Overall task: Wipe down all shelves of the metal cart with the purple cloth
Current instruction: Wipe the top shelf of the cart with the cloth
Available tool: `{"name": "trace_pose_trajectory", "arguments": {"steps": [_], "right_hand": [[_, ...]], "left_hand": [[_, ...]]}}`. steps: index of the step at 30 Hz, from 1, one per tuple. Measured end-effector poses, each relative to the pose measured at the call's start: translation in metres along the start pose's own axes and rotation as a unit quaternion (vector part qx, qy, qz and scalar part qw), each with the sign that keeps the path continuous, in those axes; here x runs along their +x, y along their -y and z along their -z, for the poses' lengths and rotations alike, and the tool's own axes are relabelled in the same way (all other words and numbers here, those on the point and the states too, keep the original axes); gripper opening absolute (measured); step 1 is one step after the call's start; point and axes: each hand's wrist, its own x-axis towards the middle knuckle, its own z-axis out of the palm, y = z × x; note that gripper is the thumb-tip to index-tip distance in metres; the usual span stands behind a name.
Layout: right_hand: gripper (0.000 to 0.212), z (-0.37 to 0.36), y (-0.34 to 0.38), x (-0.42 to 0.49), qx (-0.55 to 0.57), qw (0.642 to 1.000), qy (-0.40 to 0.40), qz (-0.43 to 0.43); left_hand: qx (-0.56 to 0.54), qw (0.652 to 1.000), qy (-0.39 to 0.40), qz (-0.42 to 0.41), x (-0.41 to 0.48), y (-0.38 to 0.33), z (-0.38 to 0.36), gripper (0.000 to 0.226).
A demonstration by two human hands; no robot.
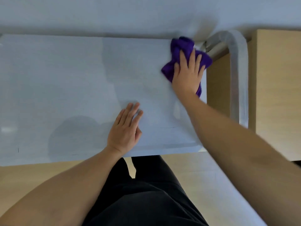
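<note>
The metal cart's top shelf [73, 87] fills the middle of the head view, pale and smooth. A crumpled purple cloth [182, 46] lies at the shelf's far right corner. My right hand [187, 74] presses flat on the cloth with straight, spread fingers. My left hand [125, 129] rests flat on the bare shelf near its front edge, fingers straight, holding nothing. The cart's lower shelves are hidden under the top one.
A curved metal handle tube [236, 75] stands off the cart's right end. A wooden cabinet [276, 95] sits to the right of it. A pale wall [146, 13] runs behind the cart. My legs in black trousers [146, 193] stand at the front edge over wooden floor.
</note>
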Motion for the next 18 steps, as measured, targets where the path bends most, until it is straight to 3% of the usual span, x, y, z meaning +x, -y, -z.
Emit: {"name": "trace_pose_trajectory", "arguments": {"steps": [4,11,15,18], "right_hand": [[0.048,-0.001,0.005,0.006,-0.017,1.0,-0.013,-0.004],[0.046,-0.014,0.003,-0.111,-0.008,0.999,-0.004,0.039],[0.044,-0.01,-0.009,-0.071,-0.004,0.999,-0.005,0.054],[0.046,0.0,-0.011,-0.018,-0.005,1.0,-0.011,0.011]], "left_hand": [[0.0,1.0,0.0,-0.001,0.002,0.0,0.001,0.054],[-0.002,1.0,-0.012,-0.008,0.002,0.0,0.002,0.056],[-0.005,1.0,-0.014,-0.004,0.003,0.0,0.002,0.054],[-0.005,1.0,-0.011,-0.002,0.002,0.0,0.001,0.052]]}}
